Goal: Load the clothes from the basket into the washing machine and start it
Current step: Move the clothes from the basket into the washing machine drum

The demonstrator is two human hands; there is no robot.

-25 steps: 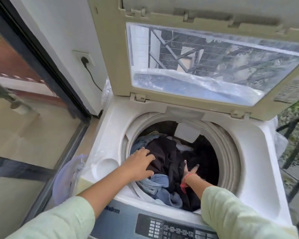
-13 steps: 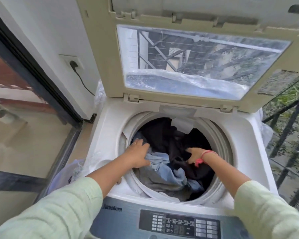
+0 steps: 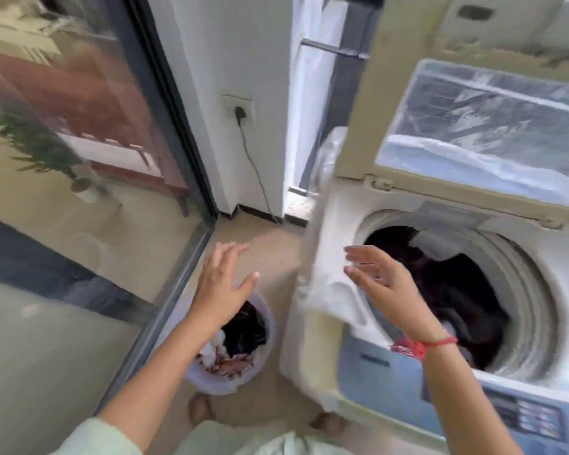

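Observation:
The white top-loading washing machine (image 3: 326, 244) stands at the right with its lid (image 3: 368, 126) raised. Dark clothes (image 3: 450, 290) fill its drum. On the floor to its left sits a pale lilac basket (image 3: 217, 384) holding dark, white and reddish clothes (image 3: 243, 333). My left hand (image 3: 222, 284) hovers above the basket, fingers spread and empty. My right hand (image 3: 380, 284), with a red thread on the wrist, is over the machine's left rim, open and empty. The image is motion-blurred.
A glass sliding door (image 3: 79, 192) runs along the left. A wall socket (image 3: 240, 110) with a black cable is behind the basket. The control panel (image 3: 519, 418) lies along the machine's front edge. My feet (image 3: 199, 410) stand beside the basket.
Both hands have come out of the drum and let go of the clothes. My view has swung left, which brings the basket and floor into sight.

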